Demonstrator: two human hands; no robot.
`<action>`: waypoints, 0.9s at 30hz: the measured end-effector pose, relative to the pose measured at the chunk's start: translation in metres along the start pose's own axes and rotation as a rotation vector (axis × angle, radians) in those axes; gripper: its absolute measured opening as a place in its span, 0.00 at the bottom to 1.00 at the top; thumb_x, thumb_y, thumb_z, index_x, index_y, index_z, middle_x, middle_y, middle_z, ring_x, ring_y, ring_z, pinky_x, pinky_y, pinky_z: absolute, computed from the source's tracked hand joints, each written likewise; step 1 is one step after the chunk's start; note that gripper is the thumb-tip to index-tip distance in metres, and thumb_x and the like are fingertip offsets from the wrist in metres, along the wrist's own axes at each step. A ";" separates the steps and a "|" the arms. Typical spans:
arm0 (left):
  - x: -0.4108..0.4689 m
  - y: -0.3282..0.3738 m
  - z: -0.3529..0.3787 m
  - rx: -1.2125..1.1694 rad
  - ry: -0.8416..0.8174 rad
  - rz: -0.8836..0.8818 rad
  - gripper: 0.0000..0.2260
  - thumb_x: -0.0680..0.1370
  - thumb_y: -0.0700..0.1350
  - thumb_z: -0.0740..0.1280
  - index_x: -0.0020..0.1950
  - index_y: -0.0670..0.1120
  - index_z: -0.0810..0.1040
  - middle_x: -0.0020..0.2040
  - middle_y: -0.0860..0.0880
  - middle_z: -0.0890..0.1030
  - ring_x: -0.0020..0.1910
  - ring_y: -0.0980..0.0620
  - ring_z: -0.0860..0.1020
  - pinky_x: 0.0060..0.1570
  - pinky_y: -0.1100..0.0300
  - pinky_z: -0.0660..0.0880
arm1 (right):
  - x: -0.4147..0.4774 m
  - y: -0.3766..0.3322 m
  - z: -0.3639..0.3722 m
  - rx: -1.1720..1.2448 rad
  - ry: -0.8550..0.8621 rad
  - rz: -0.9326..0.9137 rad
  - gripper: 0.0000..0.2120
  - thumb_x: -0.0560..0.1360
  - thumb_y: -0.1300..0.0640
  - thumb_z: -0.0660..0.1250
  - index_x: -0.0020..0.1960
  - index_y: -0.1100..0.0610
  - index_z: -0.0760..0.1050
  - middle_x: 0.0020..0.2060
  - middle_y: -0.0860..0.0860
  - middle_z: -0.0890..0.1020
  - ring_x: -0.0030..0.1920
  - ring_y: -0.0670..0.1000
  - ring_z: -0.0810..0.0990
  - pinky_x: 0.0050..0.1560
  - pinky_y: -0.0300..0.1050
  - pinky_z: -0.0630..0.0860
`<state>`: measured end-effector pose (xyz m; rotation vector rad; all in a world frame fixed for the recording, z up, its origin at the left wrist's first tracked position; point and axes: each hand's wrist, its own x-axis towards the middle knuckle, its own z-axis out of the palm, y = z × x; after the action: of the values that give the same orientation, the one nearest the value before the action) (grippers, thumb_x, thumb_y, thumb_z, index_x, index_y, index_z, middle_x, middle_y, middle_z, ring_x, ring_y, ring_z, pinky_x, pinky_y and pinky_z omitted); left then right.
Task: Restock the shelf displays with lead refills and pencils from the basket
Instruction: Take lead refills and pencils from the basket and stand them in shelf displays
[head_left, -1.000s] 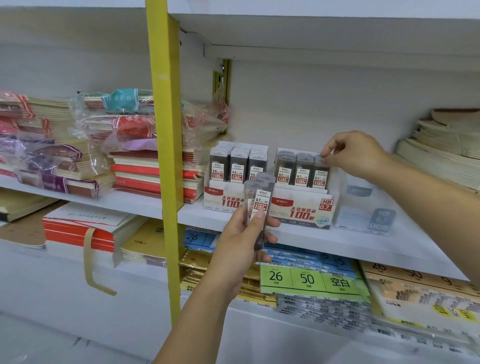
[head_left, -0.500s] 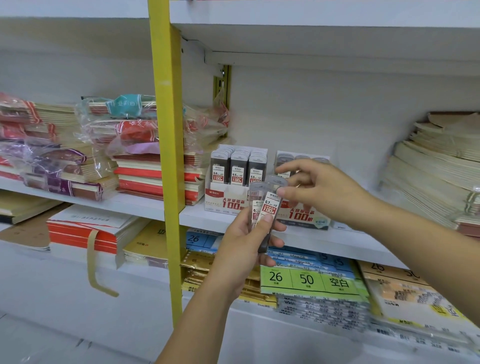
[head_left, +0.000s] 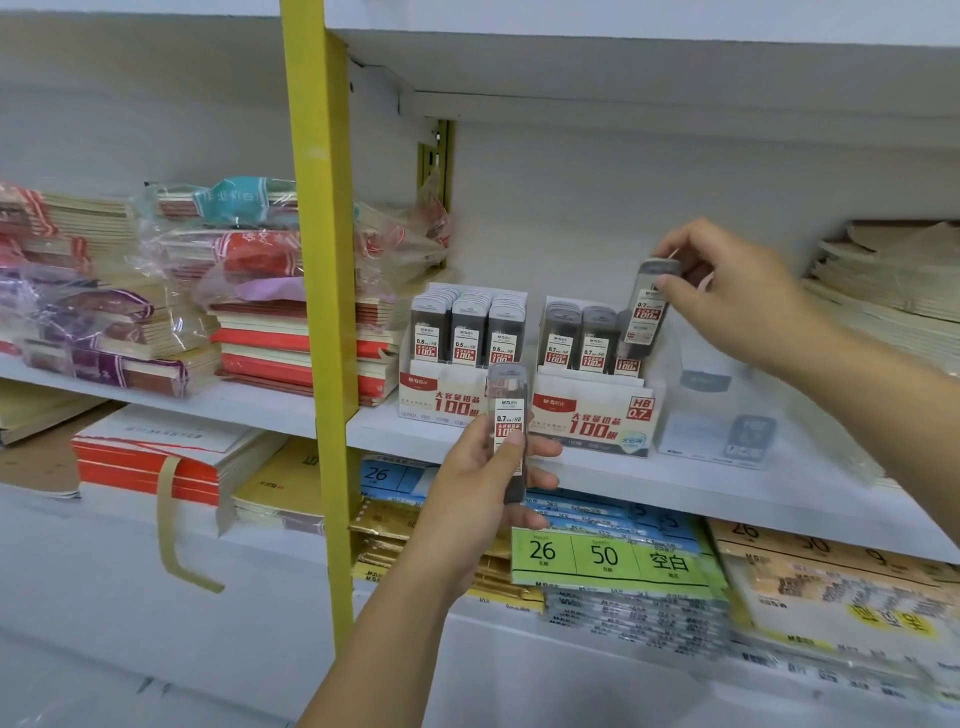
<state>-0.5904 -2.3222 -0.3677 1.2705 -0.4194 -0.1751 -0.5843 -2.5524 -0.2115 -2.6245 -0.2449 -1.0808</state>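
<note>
White cardboard display box (head_left: 592, 415) on white shelf (head_left: 727, 488) holds grey lead-refill cases (head_left: 558, 332); right hand (head_left: 737, 296) pinches one above it, left hand (head_left: 467, 483) grips another in front.

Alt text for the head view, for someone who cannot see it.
A right hand pinches a 0.7 lead refill case above the right end of the 0.7 display box on a white shelf, while the left hand grips a second refill case in front. A 0.5 display box stands alongside, notebook stacks further left.
</note>
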 end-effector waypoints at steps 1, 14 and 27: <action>0.000 0.000 0.000 0.003 -0.001 0.003 0.11 0.85 0.48 0.60 0.62 0.60 0.76 0.51 0.51 0.86 0.43 0.55 0.84 0.31 0.62 0.79 | 0.000 0.001 0.003 -0.025 -0.019 -0.009 0.10 0.75 0.58 0.66 0.50 0.43 0.71 0.39 0.42 0.78 0.41 0.49 0.78 0.44 0.48 0.74; 0.000 0.003 -0.002 -0.010 0.011 0.005 0.09 0.84 0.48 0.60 0.61 0.58 0.75 0.51 0.52 0.86 0.45 0.54 0.85 0.33 0.62 0.80 | 0.006 0.016 0.026 -0.218 -0.119 0.073 0.04 0.75 0.50 0.70 0.48 0.47 0.77 0.47 0.49 0.73 0.52 0.48 0.67 0.49 0.46 0.65; -0.002 0.009 0.002 0.085 -0.006 0.051 0.07 0.83 0.50 0.62 0.58 0.59 0.78 0.49 0.52 0.86 0.43 0.55 0.85 0.36 0.62 0.80 | -0.043 -0.053 0.025 0.217 -0.217 -0.006 0.08 0.76 0.45 0.62 0.54 0.38 0.75 0.42 0.34 0.78 0.45 0.33 0.76 0.41 0.29 0.73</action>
<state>-0.5936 -2.3203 -0.3592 1.3421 -0.4677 -0.1193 -0.6119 -2.4960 -0.2480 -2.5422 -0.3936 -0.7247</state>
